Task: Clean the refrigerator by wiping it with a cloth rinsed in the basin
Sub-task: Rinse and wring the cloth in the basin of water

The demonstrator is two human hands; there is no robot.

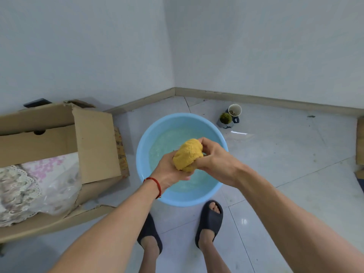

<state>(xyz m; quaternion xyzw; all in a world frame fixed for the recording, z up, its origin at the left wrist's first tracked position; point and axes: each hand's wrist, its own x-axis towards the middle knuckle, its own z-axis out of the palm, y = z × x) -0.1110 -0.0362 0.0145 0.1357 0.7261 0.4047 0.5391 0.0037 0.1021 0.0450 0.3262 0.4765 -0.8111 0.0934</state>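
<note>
A bunched yellow cloth (188,154) is held above a light blue basin (145,142) that stands on the tiled floor with water in it. My left hand (167,172) grips the cloth's lower end from the left; a red cord circles that wrist. My right hand (214,160) grips the cloth from the right, fingers curled over its top. The refrigerator is out of view.
An open cardboard box (94,138) holding cloth and plastic bags sits left of the basin. A white cup (235,109) and a blue mug (226,120) stand near the wall corner. My feet in dark slippers (209,221) are just behind the basin. Another cardboard edge (360,142) shows at the far right.
</note>
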